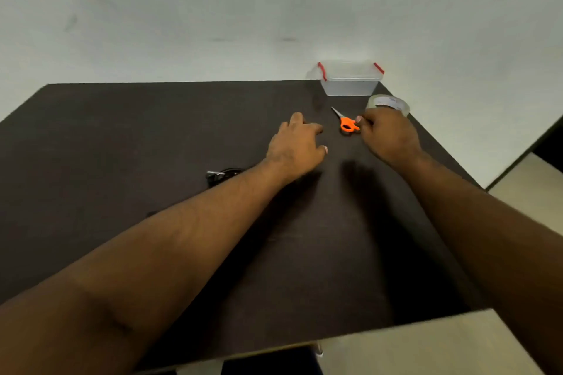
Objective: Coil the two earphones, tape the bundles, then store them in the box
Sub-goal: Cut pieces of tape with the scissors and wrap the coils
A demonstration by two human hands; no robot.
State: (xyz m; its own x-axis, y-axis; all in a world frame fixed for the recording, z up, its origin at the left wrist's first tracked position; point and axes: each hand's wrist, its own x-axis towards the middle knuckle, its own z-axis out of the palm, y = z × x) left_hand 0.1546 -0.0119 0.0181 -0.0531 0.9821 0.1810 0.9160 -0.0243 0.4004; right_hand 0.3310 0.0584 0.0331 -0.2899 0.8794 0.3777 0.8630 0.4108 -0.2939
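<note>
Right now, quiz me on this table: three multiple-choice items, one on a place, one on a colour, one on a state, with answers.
1. Where does the clear box stand?
A. the table's far right corner
B. the near left corner
C. the floor

2. What colour are the handles of the scissors?
A. blue
B. orange
C. green

3. How is the box's lid?
A. missing
C. propped beside it
B. on, red clips at its ends

Answers: 1 A, it stands by the wall beyond the tape roll. 2 B, orange beside the right hand. 3 B, the lid covers it.

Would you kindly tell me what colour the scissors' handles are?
Orange; the scissors lie on the table, seen in the head view.
</note>
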